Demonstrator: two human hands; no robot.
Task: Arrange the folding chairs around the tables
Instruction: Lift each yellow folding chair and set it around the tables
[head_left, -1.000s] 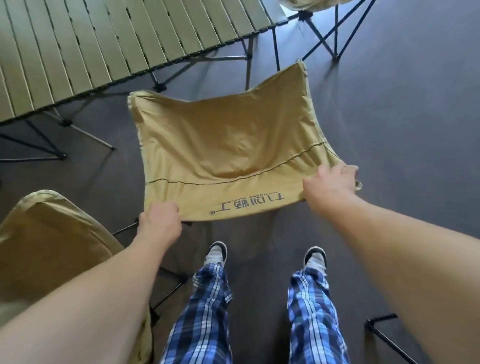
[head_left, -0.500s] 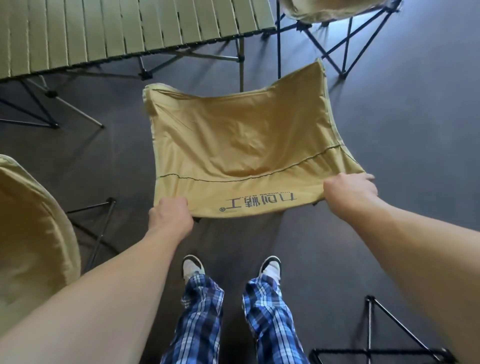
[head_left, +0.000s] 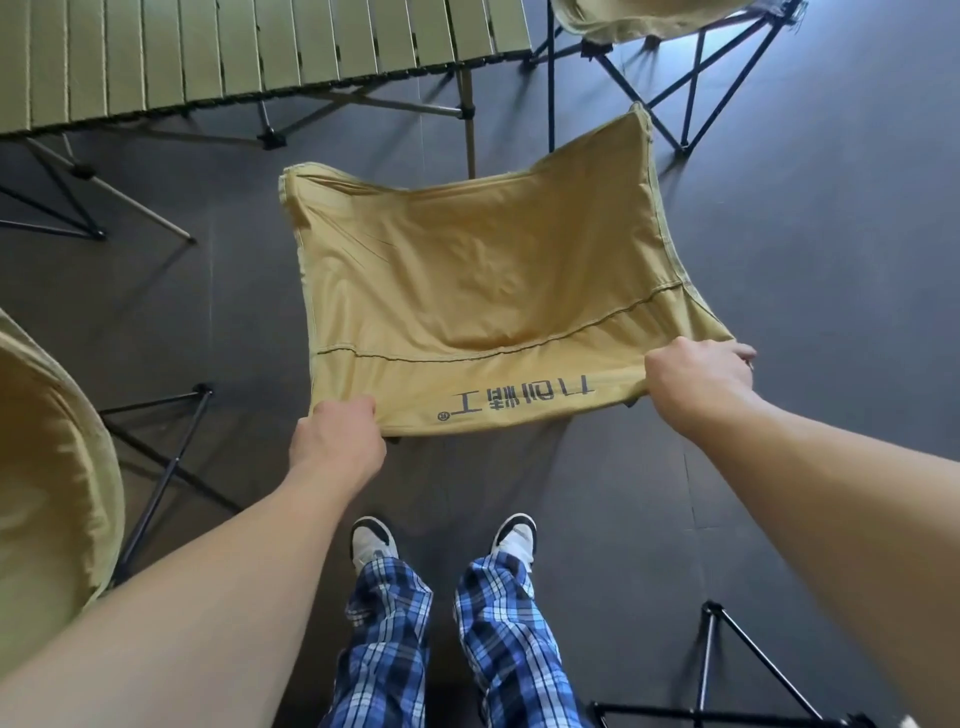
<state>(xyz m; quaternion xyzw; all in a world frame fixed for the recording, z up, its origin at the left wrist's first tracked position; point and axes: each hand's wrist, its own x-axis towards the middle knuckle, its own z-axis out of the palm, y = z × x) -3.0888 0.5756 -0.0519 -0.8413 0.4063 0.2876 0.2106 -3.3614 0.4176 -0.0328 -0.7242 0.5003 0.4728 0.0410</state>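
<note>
A tan fabric folding chair (head_left: 483, 291) stands in front of me, its seat facing the slatted olive table (head_left: 249, 52) at the top left. My left hand (head_left: 337, 441) grips the near left corner of the chair's back edge. At the near right corner, my right hand (head_left: 696, 379) grips the same edge. Black printed characters run along the fabric between my hands. The chair's frame is hidden under the cloth.
A second tan chair (head_left: 52, 467) with black legs stands at the left edge. A third chair (head_left: 649, 21) stands at the top right beside the table's end. Black chair legs (head_left: 727, 675) show at the bottom right. My feet stand just behind the held chair on dark floor.
The chair has shifted right and a little toward the table's end with both hands still on it. The left chair has slid further out of view; the top right chair shows more.
</note>
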